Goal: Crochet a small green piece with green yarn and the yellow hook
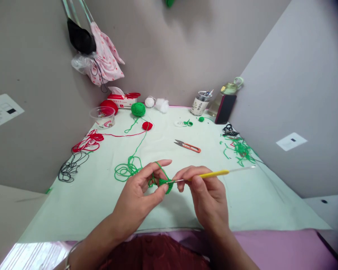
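My left hand (142,193) pinches a small green crocheted piece (166,185) between thumb and fingers, with green yarn looped over the raised index finger. In my right hand (207,195) is a crochet hook (214,174) with a yellow handle, gripped near its front. The hook's metal tip meets the edge of the green piece; whether it sits inside a stitch is too small to tell. Loose green yarn (126,170) lies in coils just beyond my left hand, and a strand runs back from it toward a green yarn ball (138,109).
Orange thread snips (188,146) lie mid-table. Red yarn (88,141) and black cord (71,167) spread at the left; green yarn scraps (242,150) lie right. Along the back stand a clear plastic tub (103,119), a tissue box (122,102), a pen cup (200,104) and a phone (226,108) against a bottle.
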Available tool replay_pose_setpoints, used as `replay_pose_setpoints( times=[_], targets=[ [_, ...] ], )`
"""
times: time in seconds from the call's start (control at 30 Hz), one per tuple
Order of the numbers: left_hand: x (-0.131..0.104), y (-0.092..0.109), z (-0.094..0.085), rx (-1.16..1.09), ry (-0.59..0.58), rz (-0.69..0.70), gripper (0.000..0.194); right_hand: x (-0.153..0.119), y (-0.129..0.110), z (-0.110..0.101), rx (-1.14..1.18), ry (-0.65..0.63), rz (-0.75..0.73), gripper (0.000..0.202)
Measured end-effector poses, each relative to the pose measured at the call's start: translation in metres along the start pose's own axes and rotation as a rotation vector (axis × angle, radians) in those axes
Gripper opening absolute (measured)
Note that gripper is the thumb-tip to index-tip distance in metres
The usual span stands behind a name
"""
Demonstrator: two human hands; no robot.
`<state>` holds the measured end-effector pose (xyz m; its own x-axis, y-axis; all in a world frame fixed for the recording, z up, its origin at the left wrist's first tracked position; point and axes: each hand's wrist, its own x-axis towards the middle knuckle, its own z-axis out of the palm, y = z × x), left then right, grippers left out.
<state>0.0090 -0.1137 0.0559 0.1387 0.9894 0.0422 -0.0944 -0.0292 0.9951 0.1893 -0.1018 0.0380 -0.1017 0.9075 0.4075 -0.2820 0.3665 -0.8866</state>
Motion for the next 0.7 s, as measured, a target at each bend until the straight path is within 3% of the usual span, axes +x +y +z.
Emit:
replay_pose_setpoints(
  times=[0.13, 0.27, 0.37, 0.43, 0.57, 0.7],
  targets=[
    [-0.001, -0.001, 0.002, 0.104, 0.049, 0.095, 0.039, -0.003, -0.007, 0.003, -0.256, -0.032, -0.176, 0.021],
    [-0.002, -0.006, 0.003, 0.241, 0.104, 0.253, 0.037, -0.009, -0.007, 0.006, -0.661, -0.107, -0.459, 0.022],
    [-0.002, -0.011, 0.006, 0.231, 0.114, 0.275, 0.036, -0.014, -0.001, 0.009, -0.927, -0.092, -0.653, 0.025],
    [-0.003, -0.011, 0.009, 0.104, 0.102, 0.192, 0.034, -0.017, 0.004, 0.008, -1.006, -0.049, -0.736, 0.027],
    [-0.004, -0.008, 0.016, -0.317, 0.004, -0.117, 0.048, -0.02, 0.009, 0.006, -1.106, 0.001, -0.805, 0.028],
    [-0.002, -0.003, 0.013, -0.6, -0.112, -0.338, 0.055, -0.019, 0.007, 0.002, -0.904, 0.022, -0.696, 0.031]
  ],
)
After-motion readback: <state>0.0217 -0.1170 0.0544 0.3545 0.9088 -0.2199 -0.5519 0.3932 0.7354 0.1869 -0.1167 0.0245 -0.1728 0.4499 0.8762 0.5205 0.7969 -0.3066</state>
